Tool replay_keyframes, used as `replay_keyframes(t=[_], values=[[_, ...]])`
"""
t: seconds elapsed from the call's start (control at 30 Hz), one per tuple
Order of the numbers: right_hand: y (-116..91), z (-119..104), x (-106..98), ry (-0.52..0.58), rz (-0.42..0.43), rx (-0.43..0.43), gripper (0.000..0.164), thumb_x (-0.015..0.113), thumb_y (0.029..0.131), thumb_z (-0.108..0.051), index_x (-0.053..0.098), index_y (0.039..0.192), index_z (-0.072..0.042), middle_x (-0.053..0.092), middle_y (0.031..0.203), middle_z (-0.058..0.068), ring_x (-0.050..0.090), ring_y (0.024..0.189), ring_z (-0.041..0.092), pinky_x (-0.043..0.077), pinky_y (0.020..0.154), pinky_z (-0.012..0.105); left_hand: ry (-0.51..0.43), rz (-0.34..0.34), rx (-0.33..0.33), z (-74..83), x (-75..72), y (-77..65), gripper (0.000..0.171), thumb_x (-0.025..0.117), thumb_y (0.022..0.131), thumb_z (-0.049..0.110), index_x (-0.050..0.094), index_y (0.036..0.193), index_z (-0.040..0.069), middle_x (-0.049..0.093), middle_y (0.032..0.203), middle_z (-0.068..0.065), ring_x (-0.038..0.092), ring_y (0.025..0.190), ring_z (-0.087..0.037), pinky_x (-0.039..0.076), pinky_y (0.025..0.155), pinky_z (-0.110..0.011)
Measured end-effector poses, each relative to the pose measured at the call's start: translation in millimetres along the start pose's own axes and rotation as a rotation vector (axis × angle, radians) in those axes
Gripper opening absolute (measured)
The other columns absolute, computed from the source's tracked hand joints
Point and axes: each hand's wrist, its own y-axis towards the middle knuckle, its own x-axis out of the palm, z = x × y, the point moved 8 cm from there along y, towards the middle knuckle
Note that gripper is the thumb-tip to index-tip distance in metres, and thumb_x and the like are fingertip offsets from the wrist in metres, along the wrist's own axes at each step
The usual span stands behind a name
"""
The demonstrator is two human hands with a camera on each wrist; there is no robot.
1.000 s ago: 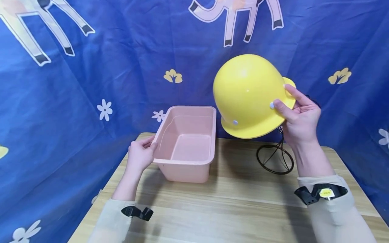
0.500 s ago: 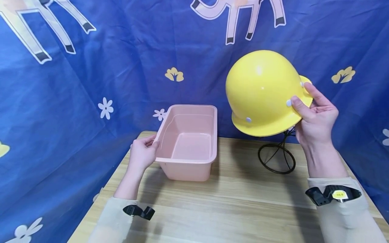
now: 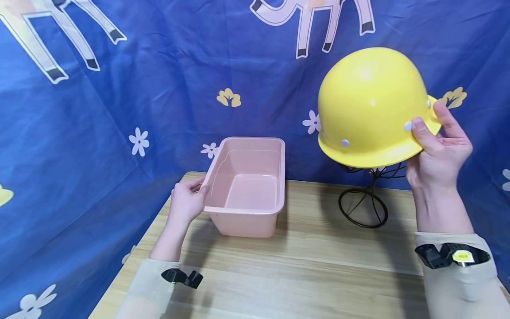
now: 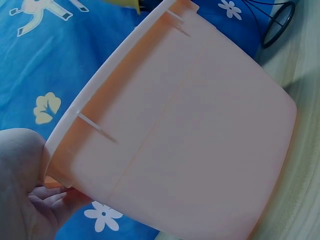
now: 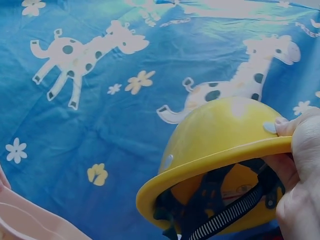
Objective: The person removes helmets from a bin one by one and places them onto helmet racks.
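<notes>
My right hand [image 3: 444,148] grips a yellow hard hat [image 3: 370,106] by its brim, thumb on the outside near a white rivet. Dark straps [image 5: 225,210] show inside the hat in the right wrist view. Below the hat stands a black wire stand [image 3: 363,207] with a round base; its top is partly hidden behind the brim. At the left, my left hand [image 3: 186,201] pinches the rim of a pink plastic bin [image 3: 247,223]. Nothing lies inside the bin. In the left wrist view the bin's outer wall [image 4: 190,130] fills most of the picture, fingers under its rim.
A wooden table [image 3: 255,274] carries the bin and the wire stand. Behind and at both sides hangs a blue cloth [image 3: 171,88] printed with animals and flowers. The bin stands near the table's back left corner.
My right hand has carried the hard hat to the right and upward, so it now overlaps the top of the wire stand. My left hand and the bin have stayed in place.
</notes>
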Motion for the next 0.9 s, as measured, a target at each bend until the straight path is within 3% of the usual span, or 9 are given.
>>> replay_keyframes(t=[0.37,0.6,0.7,0.77,0.9], values=[[11.6,-17.5,-31.6,-0.034,0.086,-0.087,0.052,0.075,0.076,0.032,0.063,0.126,0.022,0.06,0.134,0.032,0.069,0.109,0.045,0.058,0.088,0.046,-0.011,0.007,-0.001,-0.2,-1.0,-0.9,0.038,0.07,0.102,0.015,0.07,0.138,0.002,0.074,0.118,-0.024,0.072,0.113,-0.034,0.059,0.093,-0.046],[16.6,-21.0,-51.0,0.006,0.155,-0.083,0.052,0.076,0.077,0.03,0.063,0.127,0.019,0.062,0.132,0.029,0.072,0.096,0.04,0.058,0.09,0.046,0.007,0.02,0.007,0.7,-1.4,-1.2,0.038,0.07,0.101,0.015,0.07,0.137,0.001,0.075,0.117,-0.024,0.072,0.112,-0.034,0.059,0.092,-0.047],[18.5,-22.7,-60.9,0.007,0.176,-0.078,0.052,0.075,0.079,0.03,0.063,0.128,0.018,0.063,0.13,0.028,0.072,0.098,0.04,0.058,0.09,0.045,0.009,0.013,0.003,0.7,-0.9,-1.5,0.038,0.069,0.102,0.016,0.07,0.138,0.002,0.075,0.118,-0.023,0.072,0.113,-0.034,0.059,0.093,-0.047],[19.8,-23.1,-67.9,0.016,0.184,-0.063,0.05,0.072,0.081,0.03,0.063,0.129,0.017,0.063,0.131,0.027,0.07,0.109,0.041,0.058,0.091,0.045,0.011,0.01,0.006,1.2,-0.7,-1.7,0.038,0.069,0.102,0.016,0.07,0.138,0.002,0.074,0.118,-0.023,0.072,0.113,-0.034,0.059,0.093,-0.047],[21.8,-22.6,-82.2,0.023,0.199,-0.042,0.049,0.07,0.083,0.029,0.062,0.13,0.016,0.063,0.128,0.026,0.07,0.104,0.039,0.058,0.092,0.045,0.021,0.017,0.02,2.2,-1.4,-1.8,0.038,0.069,0.102,0.015,0.07,0.137,0.002,0.074,0.117,-0.024,0.072,0.112,-0.034,0.059,0.093,-0.048]])
